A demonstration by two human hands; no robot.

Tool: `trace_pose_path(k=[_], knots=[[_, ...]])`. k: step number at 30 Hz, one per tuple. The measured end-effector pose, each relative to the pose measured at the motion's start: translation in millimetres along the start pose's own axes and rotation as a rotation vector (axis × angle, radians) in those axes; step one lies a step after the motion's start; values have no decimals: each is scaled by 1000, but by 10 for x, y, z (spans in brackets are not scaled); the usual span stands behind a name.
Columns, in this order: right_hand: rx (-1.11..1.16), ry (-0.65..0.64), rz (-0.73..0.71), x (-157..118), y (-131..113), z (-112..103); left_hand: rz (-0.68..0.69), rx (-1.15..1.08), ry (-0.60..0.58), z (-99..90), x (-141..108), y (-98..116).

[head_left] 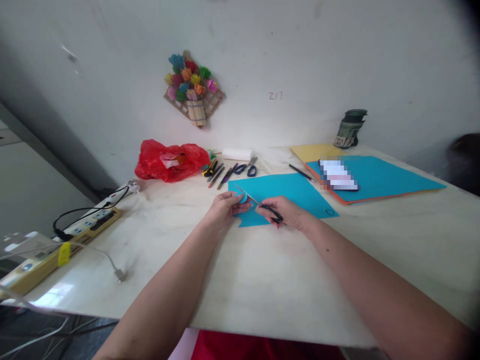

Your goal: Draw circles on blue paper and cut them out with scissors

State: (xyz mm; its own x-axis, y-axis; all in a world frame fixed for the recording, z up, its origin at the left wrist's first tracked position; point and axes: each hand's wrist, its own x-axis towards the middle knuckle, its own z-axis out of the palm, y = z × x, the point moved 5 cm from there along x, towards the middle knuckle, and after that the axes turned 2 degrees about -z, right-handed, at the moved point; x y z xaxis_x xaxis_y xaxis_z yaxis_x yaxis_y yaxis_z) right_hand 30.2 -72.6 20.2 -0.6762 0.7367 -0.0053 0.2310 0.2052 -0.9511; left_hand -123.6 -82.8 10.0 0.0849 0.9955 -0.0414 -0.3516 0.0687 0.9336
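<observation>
My left hand (227,206) pinches a small blue paper piece (243,198) between thumb and fingers. My right hand (281,211) is closed round the black handles of a pair of scissors (270,212), whose blades point up and left, close beside the small piece. Beneath both hands a blue sheet (288,192) lies on the table, with a small circle drawn near its right corner and a notched lower left edge. Whether the blades touch the small piece I cannot tell.
Behind lie a red plastic bag (168,162), several pens (225,177), dark-handled scissors (252,170) and a white roll (237,154). At right, a phone (338,175) rests on stacked coloured sheets (390,175), near a bottle (348,130). A power strip (93,222) with cables is at left.
</observation>
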Motion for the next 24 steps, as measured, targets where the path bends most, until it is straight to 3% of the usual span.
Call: trace_pose_path(k=[24], knots=[[42,1,23,19,24,-14,10,-2,59,-10,-12,39]])
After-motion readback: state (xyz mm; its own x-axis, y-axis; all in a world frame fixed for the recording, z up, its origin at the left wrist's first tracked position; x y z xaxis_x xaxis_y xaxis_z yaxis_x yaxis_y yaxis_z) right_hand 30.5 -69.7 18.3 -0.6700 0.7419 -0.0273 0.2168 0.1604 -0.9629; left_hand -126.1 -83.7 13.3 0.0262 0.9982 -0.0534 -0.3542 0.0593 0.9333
